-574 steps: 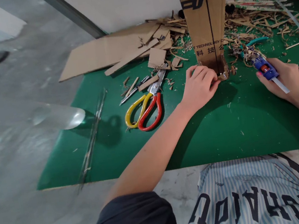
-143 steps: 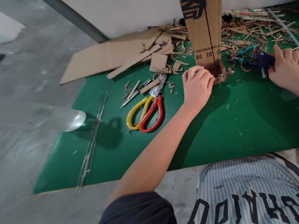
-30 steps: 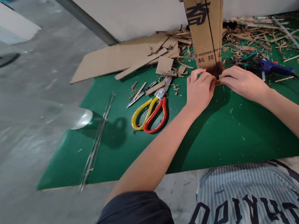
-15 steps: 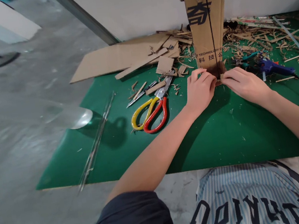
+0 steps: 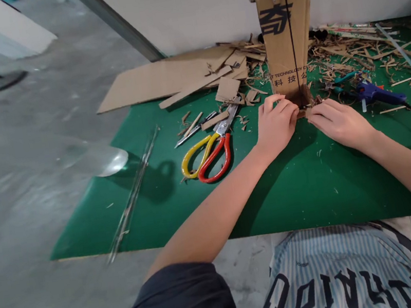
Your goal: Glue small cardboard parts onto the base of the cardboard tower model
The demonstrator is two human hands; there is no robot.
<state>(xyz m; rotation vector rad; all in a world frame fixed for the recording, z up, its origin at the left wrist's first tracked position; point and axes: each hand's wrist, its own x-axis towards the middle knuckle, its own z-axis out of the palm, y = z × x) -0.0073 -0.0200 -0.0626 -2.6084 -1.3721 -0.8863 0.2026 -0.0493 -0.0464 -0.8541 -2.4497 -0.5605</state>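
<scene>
A tall cardboard structure (image 5: 285,53) stands upright with printed characters on its front. A black cord (image 5: 293,41) hangs down its face to the base. At that base, my left hand (image 5: 276,122) is closed in a pinch at the cord's lower end. Just to its right, my right hand (image 5: 341,122) is also pinched, with its fingertips at the same end of cord; the exact grip is partly hidden by the fingers. Left of my left hand lie scissors (image 5: 221,129) with one yellow and one red handle.
Cardboard scraps (image 5: 352,47) litter the back of the green tabletop (image 5: 294,197). A large cardboard sheet (image 5: 155,81) lies back left. Thin metal rods (image 5: 134,196) overhang the front edge. A blue glue gun (image 5: 379,94) with its cable is at right, beside teal-handled pliers (image 5: 345,77).
My right hand has shifted slightly right and down, opening a small gap between the two hands' fingertips. My left hand stays nearly in place.
</scene>
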